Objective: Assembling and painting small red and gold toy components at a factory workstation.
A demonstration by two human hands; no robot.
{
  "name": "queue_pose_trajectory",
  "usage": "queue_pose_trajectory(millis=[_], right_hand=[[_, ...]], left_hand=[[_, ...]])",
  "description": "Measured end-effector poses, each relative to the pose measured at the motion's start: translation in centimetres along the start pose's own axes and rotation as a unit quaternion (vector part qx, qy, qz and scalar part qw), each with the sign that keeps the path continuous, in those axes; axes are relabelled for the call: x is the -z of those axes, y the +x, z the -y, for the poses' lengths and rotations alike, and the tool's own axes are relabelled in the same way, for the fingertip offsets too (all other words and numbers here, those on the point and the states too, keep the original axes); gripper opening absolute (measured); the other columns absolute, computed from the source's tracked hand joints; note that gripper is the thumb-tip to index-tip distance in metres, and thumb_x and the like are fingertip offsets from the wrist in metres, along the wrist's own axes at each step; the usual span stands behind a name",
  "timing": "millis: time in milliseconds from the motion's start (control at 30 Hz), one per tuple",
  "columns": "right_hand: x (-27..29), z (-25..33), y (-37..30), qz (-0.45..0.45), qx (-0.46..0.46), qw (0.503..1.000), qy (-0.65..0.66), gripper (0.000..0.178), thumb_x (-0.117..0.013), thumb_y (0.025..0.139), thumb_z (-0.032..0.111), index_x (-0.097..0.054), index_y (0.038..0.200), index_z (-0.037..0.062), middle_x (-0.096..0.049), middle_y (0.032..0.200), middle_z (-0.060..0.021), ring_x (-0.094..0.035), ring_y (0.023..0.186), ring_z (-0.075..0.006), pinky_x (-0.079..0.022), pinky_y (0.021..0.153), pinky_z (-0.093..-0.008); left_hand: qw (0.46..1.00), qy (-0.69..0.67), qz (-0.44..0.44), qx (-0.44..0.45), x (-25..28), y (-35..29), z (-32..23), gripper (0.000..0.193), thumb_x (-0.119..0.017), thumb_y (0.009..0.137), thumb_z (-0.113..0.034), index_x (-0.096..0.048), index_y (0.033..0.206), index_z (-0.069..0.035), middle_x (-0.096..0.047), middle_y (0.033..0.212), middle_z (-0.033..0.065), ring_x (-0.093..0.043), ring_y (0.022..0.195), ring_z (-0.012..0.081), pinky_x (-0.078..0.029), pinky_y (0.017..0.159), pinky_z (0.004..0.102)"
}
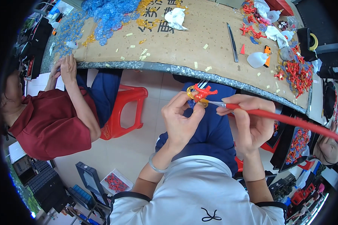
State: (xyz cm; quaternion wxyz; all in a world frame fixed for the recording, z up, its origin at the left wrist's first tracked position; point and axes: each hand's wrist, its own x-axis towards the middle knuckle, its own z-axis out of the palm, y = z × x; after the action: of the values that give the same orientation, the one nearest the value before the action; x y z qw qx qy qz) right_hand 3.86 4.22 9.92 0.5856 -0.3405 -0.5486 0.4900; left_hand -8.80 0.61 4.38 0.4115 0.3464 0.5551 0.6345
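Note:
My left hand is closed, pinching a small plastic toy figure over my lap, just off the table edge. Its red branching body has a clear yellow ring at one side and a blue part beneath, partly covered by my fingers. My right hand grips a paintbrush with a long red handle and a metal collar. The brush's yellowish tip meets the lower side of the figure, close to my left fingertips.
On the cardboard-covered table lie blue translucent pieces, red pieces, a white squeeze bottle, a utility knife and crumpled tissue. A co-worker in a maroon shirt sits at left, by a red stool.

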Motion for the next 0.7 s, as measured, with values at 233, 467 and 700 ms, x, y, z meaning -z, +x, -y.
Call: queue_pose_trajectory(millis=[233,467,700], right_hand=[[0.7,-0.2,0.7,0.067,-0.008,0.992,-0.108,0.014,-0.063,0.080,-0.007,-0.054,0.090,-0.0060,-0.065,0.084,-0.0154,-0.066,0.068,-0.0188,-0.053,0.060,-0.0274],[1.9,0.4,1.8,0.167,-0.009,0.960,-0.225,0.012,-0.055,0.085,-0.006,-0.052,0.097,-0.0066,-0.063,0.086,-0.0161,-0.065,0.068,-0.0167,-0.054,0.062,-0.0256],[1.8,-1.4,2.0,0.072,0.030,0.976,-0.203,0.012,-0.061,0.083,-0.004,-0.056,0.093,-0.0081,-0.063,0.086,-0.0113,-0.067,0.068,-0.0159,-0.054,0.058,-0.0257]], left_hand=[[0.999,-0.019,0.041,0.025,0.7,0.1,0.1,0.023,-0.053,0.083,0.007,-0.061,0.104,0.009,-0.065,0.089,0.0109,-0.063,0.079,0.0126,-0.054,0.067,0.0247],[0.996,0.038,0.026,0.071,0.2,-0.2,0.0,0.018,-0.060,0.075,0.004,-0.065,0.092,0.006,-0.061,0.081,0.0060,-0.057,0.070,0.0067,-0.047,0.061,0.0205],[0.987,0.078,0.096,0.099,-0.1,-0.2,0.3,0.016,-0.060,0.073,0.002,-0.064,0.088,0.007,-0.064,0.072,0.0074,-0.057,0.060,0.0065,-0.046,0.056,0.0203]])
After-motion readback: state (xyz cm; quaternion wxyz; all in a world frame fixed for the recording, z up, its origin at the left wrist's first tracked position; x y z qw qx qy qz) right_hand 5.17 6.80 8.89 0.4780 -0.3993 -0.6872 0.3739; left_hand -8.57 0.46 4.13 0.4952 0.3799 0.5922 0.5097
